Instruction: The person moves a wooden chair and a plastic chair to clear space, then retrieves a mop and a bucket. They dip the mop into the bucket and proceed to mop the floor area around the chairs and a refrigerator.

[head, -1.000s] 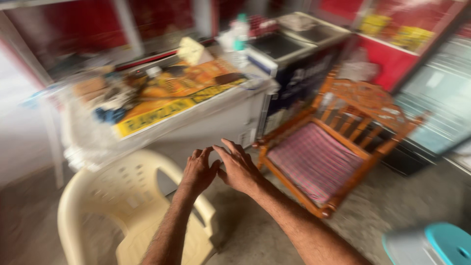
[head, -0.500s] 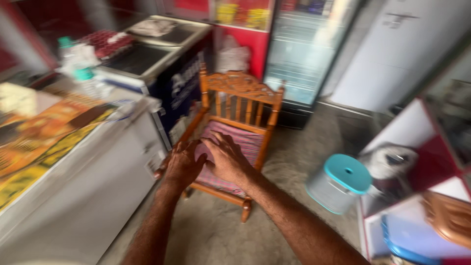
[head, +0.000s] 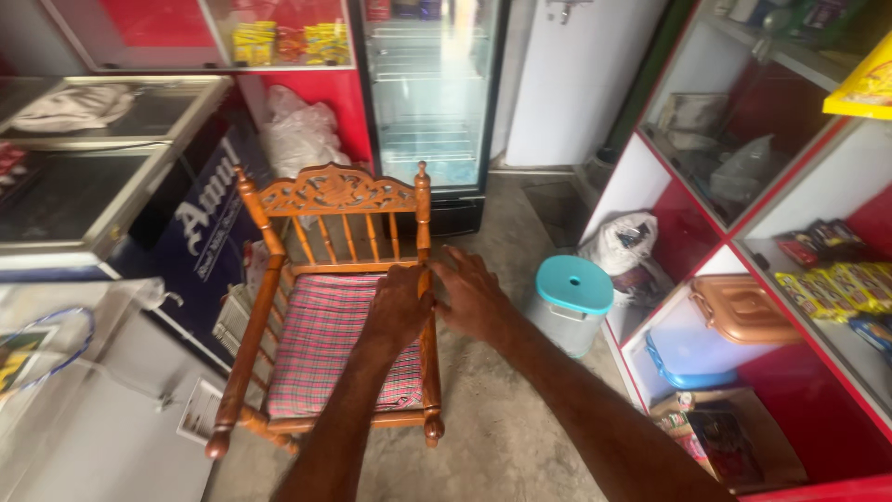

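Your left hand (head: 398,307) sits w/ fingers curled narrow, over the right armrest of the wooden chair (head: 330,279); can't tell if it grips the rail or just rests there. Your right hand (head: 474,296) is just beside it, fingers spread wide and flat, holding nothing, thumb side touching the left hand. The chair stands centre on the concrete floor (head: 520,418): carved back at the far side, 1 red checked cushion (head: 334,344) on the seat.

Packages & labels: 3 or so yellow packs (head: 288,42) in a row on the far-left shelf behind glass. 1 dark blue chest freezer (head: 200,218) on the left w/ big white lettering on its side. 1 glass-door fridge (head: 429,93) far centre. 1 white plastic sack (head: 302,135) beside the freezer, 1 more sack (head: 618,244) at right. 1 stool w/ teal round top (head: 573,302) just right of the chair. In the red-and-white shelf unit (head: 743,251) on the right: 1 clear tub w/ copper lid (head: 715,325), a row of small yellow and red packets (head: 836,270), 1 yellow box (head: 869,88) up top. 1 white freezer (head: 111,437) near left, w/ a small white label (head: 198,412).
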